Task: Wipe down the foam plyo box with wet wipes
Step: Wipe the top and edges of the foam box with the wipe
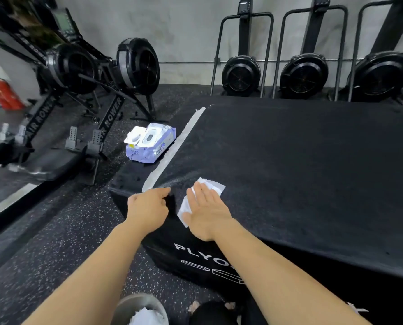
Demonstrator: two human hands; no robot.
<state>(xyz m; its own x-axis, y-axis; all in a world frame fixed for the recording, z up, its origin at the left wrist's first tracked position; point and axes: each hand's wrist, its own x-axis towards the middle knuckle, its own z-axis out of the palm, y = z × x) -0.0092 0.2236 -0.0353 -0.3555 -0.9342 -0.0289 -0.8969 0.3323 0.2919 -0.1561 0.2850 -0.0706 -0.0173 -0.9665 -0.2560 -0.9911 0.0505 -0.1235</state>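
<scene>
Fingers together, the right hand (pixel 207 214) presses flat on a wet wipe (pixel 213 186) atop the plyo box (pixel 301 172); left hand (pixel 147 208) beside it, fingers curled loosely at the box's corner.

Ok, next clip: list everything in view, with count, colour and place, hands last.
foam plyo box: one, black, white lettering on its near side, fills centre and right.
tape strip: one, pale grey, along the box top's left edge.
wet wipes pack: one, lilac and white, lid flipped open, on the lower ledge left of the tape.
wipe: one, white, flat on the box top under the right hand.
rowing machines: at least five, black, along the wall and far left.
bin: one, grey, bottom edge, used wipes inside.
left hand: at the box's near corner.
right hand: flat on the wipe.
</scene>
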